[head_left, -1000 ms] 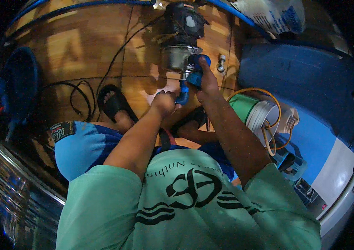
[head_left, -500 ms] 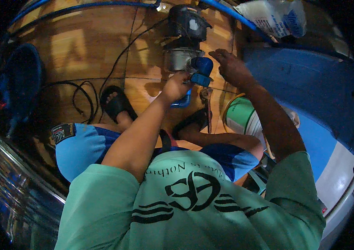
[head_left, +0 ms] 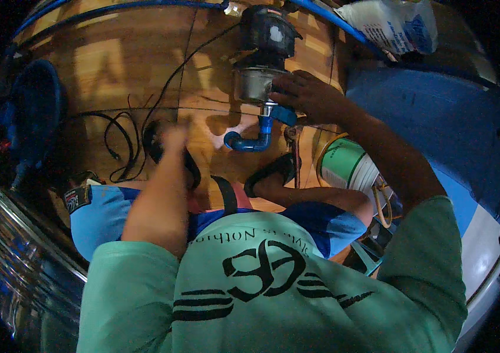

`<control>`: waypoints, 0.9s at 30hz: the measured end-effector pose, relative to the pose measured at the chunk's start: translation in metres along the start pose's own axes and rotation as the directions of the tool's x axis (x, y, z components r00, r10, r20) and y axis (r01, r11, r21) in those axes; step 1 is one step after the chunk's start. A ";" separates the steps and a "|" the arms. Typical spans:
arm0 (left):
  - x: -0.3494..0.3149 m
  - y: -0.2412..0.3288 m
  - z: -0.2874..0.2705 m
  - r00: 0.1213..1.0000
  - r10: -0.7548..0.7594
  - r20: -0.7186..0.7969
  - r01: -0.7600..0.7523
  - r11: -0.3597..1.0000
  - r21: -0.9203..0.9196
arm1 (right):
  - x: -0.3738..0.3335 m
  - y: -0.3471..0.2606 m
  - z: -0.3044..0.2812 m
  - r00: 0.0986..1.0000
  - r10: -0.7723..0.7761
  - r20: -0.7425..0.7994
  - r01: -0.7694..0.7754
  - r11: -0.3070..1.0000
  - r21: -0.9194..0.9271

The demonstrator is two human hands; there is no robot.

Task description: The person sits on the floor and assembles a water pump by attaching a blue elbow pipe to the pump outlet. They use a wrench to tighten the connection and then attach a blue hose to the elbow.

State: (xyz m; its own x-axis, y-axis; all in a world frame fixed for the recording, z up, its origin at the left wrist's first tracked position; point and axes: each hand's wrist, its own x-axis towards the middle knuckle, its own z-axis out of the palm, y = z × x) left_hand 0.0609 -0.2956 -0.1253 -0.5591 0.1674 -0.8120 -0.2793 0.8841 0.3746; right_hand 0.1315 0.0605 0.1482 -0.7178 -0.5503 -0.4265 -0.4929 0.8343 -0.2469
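Observation:
A water pump (head_left: 258, 82) with a black motor and a silver metal housing stands on the wooden floor in front of me. My right hand (head_left: 309, 97) is closed over the blue pipe elbow at the pump's side and hides most of it. Just below the fingers a blue fitting (head_left: 285, 115) shows. A blue bent pipe (head_left: 256, 143) runs down from the pump and turns left. My left hand (head_left: 170, 138), smeared by motion, is away from the pump above my left sandal (head_left: 190, 167); its fingers cannot be made out. A pipe wrench (head_left: 294, 156) lies right of the bent pipe.
A white-and-green bucket (head_left: 344, 162) stands to the right, with a blue sheet-like panel (head_left: 426, 112) beyond it. Black cable (head_left: 123, 138) lies coiled at left. A blue fan-like round object (head_left: 35, 112) is at far left, and a white sack (head_left: 388, 26) sits at far right.
My left hand has let go of the blue fitting and swung left and nearer to me. My right hand has moved left onto the pipe elbow.

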 end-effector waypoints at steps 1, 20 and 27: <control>-0.025 0.023 0.020 0.965 0.222 0.141 -0.235 0.968 0.082 | -0.005 0.009 0.006 1.000 -0.024 0.008 0.024 0.999 -0.026; -0.104 0.090 0.058 0.687 0.529 0.498 -0.704 0.655 0.275 | 0.052 -0.029 -0.010 0.553 0.833 -0.007 -0.795 0.530 0.295; -0.094 0.077 0.065 0.619 0.689 0.376 -0.782 0.586 0.213 | 0.066 0.010 0.002 0.273 0.940 0.205 -0.887 0.163 0.433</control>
State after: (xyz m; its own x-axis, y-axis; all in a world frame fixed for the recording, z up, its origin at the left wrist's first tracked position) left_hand 0.1427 -0.2146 -0.0492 -0.2449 0.8770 -0.4134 0.4399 0.4805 0.7587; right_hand 0.0805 0.0326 0.1161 -0.5582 0.6409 -0.5269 0.7690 0.6381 -0.0385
